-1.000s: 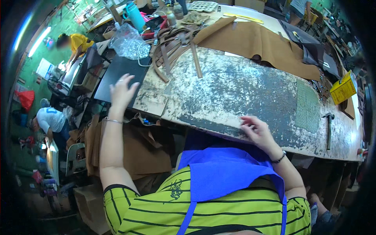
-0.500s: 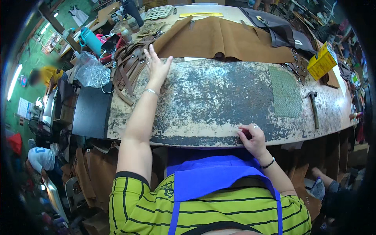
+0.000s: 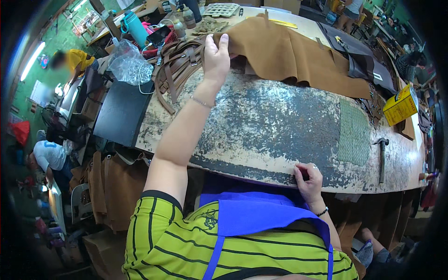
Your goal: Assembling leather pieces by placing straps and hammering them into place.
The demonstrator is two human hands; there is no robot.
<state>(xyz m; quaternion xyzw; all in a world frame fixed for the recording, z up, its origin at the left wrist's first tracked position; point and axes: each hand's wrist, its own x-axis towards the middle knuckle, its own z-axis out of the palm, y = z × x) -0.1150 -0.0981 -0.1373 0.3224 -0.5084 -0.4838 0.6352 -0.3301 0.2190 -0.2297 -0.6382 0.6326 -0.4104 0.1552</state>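
Observation:
A large sheet of brown leather (image 3: 280,51) lies across the far side of the worn worktable (image 3: 261,121). Reaching far forward, my left hand (image 3: 217,58) grips the leather's left end, thumb on one side and fingers on the other, with that end raised off the table. A bundle of brown leather straps (image 3: 179,70) lies just left of this hand. My right hand (image 3: 309,181) rests at the table's near edge with its fingers curled toward the thumb. Whether anything small sits in that curl is hidden.
A hammer (image 3: 381,161), a green mat (image 3: 353,133) and a yellow can (image 3: 400,105) are on the right side. Dark leather (image 3: 357,56) lies at the far right. A clear plastic bag (image 3: 128,63) and a turquoise bottle (image 3: 135,29) stand left. Co-workers are beyond the left.
My left hand, spread open above the straps before, has closed on the leather's left end and lifted it. The view has shifted; my right hand stays at the near edge.

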